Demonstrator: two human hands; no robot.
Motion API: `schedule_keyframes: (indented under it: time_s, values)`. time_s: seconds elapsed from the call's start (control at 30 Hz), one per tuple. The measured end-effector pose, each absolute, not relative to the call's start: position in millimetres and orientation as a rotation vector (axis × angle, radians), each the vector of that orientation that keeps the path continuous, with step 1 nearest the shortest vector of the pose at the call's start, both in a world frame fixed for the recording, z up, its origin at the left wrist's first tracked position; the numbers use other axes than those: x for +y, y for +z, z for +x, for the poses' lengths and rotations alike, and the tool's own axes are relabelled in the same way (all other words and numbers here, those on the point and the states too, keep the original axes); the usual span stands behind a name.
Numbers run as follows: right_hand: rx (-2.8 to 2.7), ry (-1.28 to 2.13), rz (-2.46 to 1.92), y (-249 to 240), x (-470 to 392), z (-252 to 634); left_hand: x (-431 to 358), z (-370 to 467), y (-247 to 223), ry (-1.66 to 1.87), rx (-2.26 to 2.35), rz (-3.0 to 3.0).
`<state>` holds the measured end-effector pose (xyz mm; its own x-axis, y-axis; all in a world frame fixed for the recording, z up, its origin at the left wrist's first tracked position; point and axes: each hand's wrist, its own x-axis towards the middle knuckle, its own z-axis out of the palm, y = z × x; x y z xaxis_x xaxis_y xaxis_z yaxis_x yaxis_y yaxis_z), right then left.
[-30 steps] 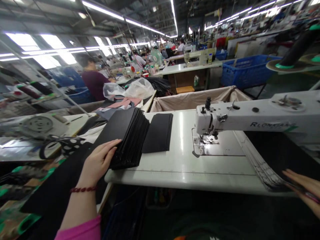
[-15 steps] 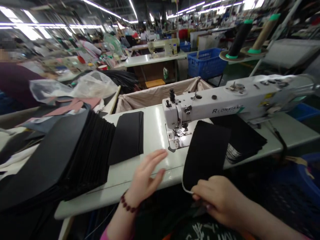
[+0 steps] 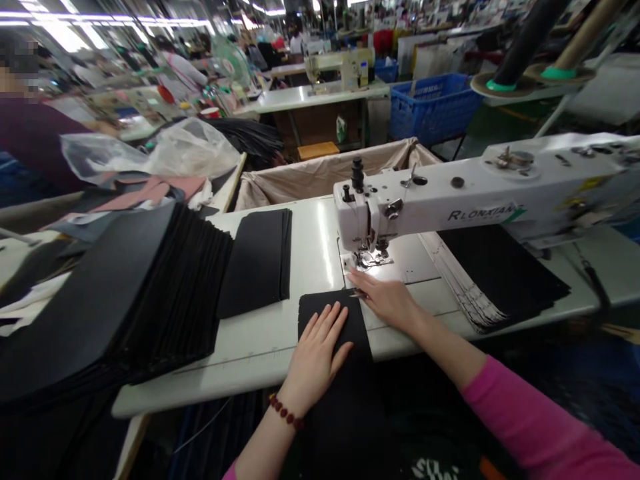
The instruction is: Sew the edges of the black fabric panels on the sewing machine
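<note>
I judge this step as setting a black panel (image 3: 346,393) before the sewing machine (image 3: 425,203); the next move calls for keeping it flat and its edge square. With the left hand (image 3: 320,343) as clock centre, the tall black stack (image 3: 125,267) lies between 9 and 10 o'clock, the smaller pile (image 3: 256,260) at 11. That hand is spread over the panel, which reaches toward 5. The right hand (image 3: 390,300), at 2, sits just beside the panel's upper corner; whether it pinches anything, I cannot tell
</note>
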<state>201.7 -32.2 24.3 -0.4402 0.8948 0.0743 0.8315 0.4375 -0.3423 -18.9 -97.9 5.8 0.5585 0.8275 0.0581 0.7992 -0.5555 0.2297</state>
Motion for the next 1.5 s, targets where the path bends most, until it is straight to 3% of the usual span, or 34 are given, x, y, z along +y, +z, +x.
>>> schedule_keyframes:
  time_s: [0.6,1.5]
  values:
    - [-2.508,0.162,-1.628,3,-23,233,-13,12,15,0.290,1.236,2.613]
    - [-2.543,0.089,-1.625,-2,-20,232,-5,15,9,0.315,1.207,2.558]
